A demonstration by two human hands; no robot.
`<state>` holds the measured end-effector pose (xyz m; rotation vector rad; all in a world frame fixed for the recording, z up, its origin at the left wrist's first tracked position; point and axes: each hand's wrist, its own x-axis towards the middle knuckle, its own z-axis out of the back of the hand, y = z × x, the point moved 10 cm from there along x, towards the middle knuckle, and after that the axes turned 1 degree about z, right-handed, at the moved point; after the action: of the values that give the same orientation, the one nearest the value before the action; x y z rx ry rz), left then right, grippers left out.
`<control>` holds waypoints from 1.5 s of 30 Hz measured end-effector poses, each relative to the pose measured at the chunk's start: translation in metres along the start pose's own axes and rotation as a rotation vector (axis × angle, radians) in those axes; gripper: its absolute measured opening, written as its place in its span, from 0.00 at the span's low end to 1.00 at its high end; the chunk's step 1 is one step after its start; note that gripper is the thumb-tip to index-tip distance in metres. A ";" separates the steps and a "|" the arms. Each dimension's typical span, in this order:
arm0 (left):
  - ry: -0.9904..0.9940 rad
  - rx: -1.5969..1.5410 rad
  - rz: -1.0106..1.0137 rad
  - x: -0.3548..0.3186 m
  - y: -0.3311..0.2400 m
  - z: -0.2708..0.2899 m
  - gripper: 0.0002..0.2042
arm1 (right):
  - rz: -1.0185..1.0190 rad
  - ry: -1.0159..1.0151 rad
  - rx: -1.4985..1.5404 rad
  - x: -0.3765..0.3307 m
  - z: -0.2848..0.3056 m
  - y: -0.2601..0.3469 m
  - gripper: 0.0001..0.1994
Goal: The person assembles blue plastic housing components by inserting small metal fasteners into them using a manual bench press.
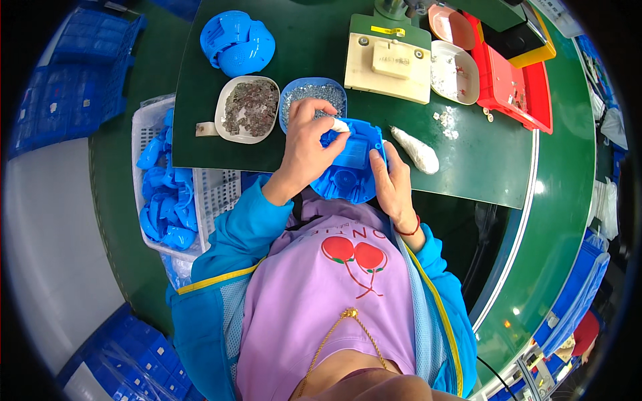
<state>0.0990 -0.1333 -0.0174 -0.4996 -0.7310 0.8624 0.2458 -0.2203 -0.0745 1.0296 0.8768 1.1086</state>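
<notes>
A blue molded plastic shell, hollow side up, is held in front of me near the table's edge. My right hand grips its right rim, thumb on the near side. Over the shell's upper left part is my left hand, thumb and a white-covered fingertip pinched together; anything tiny between them is hidden. Just beyond lies a blue tray of small clear pieces. Left of that, a white dish holds small brownish-grey parts. To the shell's right rests a white tapered bag with a dark tip.
Two joined blue shells sit at the far left. A press with a cream fixture block stands at the back. Right of it are a white dish and a red bin. A white crate of blue parts stands left.
</notes>
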 end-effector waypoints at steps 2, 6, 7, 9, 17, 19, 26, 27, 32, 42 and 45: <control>0.008 -0.010 0.008 0.000 -0.001 -0.003 0.06 | -0.005 -0.008 -0.015 -0.001 0.002 0.001 0.16; 0.019 -0.043 0.005 0.001 -0.003 -0.006 0.06 | 0.025 -0.029 -0.089 -0.003 0.006 0.009 0.16; 0.019 -0.043 0.005 0.002 -0.003 -0.007 0.06 | 0.024 -0.029 -0.089 -0.003 0.006 0.010 0.16; 0.015 -0.038 0.010 0.002 -0.003 -0.008 0.06 | 0.036 -0.046 -0.118 -0.003 0.007 0.011 0.17; 0.050 -0.101 0.080 0.000 0.009 -0.016 0.08 | 0.100 -0.040 -0.179 -0.004 0.007 0.018 0.18; 0.066 -0.109 0.076 0.001 0.008 -0.015 0.09 | 0.103 -0.032 -0.187 -0.004 0.007 0.018 0.18; 0.231 -0.492 0.362 0.003 0.027 -0.032 0.14 | 0.139 -0.049 -0.163 -0.007 0.012 0.020 0.18; 0.313 -0.599 0.454 -0.001 0.031 -0.042 0.14 | 0.182 -0.067 -0.191 -0.007 0.014 0.023 0.18; 0.326 -0.618 0.460 -0.005 0.031 -0.046 0.15 | 0.153 -0.067 -0.142 -0.008 0.019 0.020 0.17; 0.260 -0.890 0.529 0.004 0.022 -0.030 0.19 | -0.057 -0.205 0.407 0.020 0.049 -0.008 0.20; 0.159 -0.806 0.434 0.041 0.035 -0.034 0.18 | 0.094 -0.228 0.127 0.052 0.073 0.025 0.20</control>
<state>0.1249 -0.0831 -0.0475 -1.4705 -0.8234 0.8900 0.3187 -0.1822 -0.0321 1.2859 0.7282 0.9994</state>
